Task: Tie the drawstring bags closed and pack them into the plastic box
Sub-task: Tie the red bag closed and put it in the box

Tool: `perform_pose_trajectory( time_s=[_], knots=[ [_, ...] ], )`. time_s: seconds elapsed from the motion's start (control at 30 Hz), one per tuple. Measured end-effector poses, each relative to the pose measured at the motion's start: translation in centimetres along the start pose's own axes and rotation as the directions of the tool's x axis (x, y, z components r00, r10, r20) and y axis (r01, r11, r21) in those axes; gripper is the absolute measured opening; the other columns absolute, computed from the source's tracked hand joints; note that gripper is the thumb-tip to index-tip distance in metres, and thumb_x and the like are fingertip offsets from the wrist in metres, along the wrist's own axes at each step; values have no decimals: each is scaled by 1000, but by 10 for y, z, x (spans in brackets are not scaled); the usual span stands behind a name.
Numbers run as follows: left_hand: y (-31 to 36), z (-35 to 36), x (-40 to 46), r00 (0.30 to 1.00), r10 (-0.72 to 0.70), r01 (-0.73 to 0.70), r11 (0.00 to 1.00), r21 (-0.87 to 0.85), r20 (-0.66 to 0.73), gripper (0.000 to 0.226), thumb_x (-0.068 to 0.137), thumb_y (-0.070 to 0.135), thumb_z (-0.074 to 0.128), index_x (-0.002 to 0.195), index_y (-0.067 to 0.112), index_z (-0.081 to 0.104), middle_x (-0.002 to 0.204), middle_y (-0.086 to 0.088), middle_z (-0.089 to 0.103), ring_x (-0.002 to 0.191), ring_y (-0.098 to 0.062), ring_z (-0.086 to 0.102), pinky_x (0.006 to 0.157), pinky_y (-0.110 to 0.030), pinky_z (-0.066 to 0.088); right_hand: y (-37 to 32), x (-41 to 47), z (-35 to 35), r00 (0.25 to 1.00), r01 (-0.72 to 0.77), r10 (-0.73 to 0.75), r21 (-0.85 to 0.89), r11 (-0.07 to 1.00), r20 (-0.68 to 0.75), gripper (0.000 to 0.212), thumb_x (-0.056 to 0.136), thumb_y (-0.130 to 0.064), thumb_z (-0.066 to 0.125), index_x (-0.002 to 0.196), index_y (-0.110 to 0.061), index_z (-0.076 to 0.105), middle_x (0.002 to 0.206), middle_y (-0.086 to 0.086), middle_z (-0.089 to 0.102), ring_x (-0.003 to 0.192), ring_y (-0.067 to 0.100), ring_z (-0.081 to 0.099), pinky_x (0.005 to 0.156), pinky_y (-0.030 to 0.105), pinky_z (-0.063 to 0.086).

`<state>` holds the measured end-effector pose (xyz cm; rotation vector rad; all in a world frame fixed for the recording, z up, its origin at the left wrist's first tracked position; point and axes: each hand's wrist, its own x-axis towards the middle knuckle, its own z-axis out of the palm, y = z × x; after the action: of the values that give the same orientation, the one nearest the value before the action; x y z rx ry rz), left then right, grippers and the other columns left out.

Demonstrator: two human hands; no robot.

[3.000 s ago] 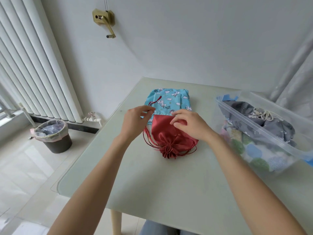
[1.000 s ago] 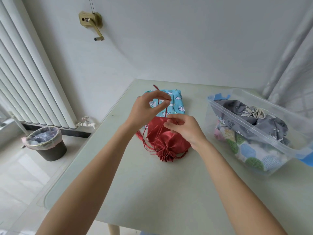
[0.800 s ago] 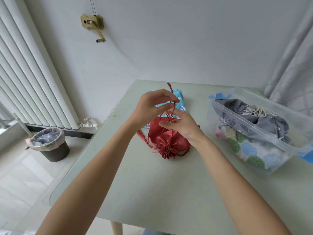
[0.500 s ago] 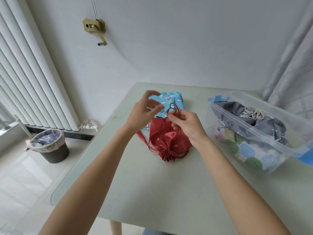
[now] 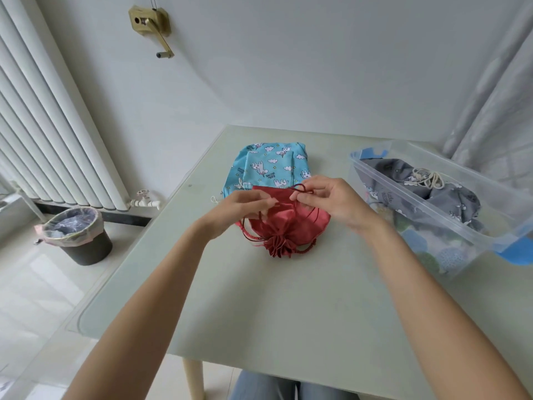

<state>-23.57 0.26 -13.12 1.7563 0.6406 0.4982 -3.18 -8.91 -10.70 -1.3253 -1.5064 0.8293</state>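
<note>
Both-handed, left hand [image 5: 241,205] and right hand [image 5: 331,199] pinching red cord [image 5: 301,189]

This is looking like a room in a home. A tall white column radiator [image 5: 43,125] is standing along the left of the frame, with a small dark waste bin lined with a pink plastic bag [image 5: 76,236] sitting on the pale glossy floor tiles [image 5: 26,290] below it. A sheer grey curtain [image 5: 496,105] is hanging at upper right, and a brass hand-crank winder [image 5: 150,23] is sitting on the white wall at the top, above a pale green glass-topped surface [image 5: 274,307].

Tied bag [image 5: 288,226] left of box [image 5: 450,209], on table [image 5: 288,307].
</note>
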Motion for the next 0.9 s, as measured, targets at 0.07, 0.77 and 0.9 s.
perform_pose_trajectory(
  time_s=[0.07,0.77,0.9],
  knots=[
    [-2,-2,0,999,1,-4,998,-58,-46,27,96,23,48,101,5,68,85,-4,61,81,-12,58,81,-21,49,5,0,-4,998,61,-62,-220,973,3,18,80,1,68,94,-9,72,89,-6,56,77,14,60,80,23,49],
    [5,7,11,936,196,-73,921,384,-293,38,82,-2,51,101,24,71,93,13,69,84,10,63,79,-9,48,28,10,21,904,277,-346,-273,921,-251,27,74,11,70,87,-11,74,81,-3,69,75,4,66,76,17,50],
    [1,2,7,859,93,-81,996,47,-503,25,85,10,61,101,25,72,99,11,71,88,2,66,83,-16,51,31,5,20,886,189,-260,-212,959,-385,27,76,9,70,89,-15,73,79,-5,70,74,-1,67,76,13,50]
  ],
)
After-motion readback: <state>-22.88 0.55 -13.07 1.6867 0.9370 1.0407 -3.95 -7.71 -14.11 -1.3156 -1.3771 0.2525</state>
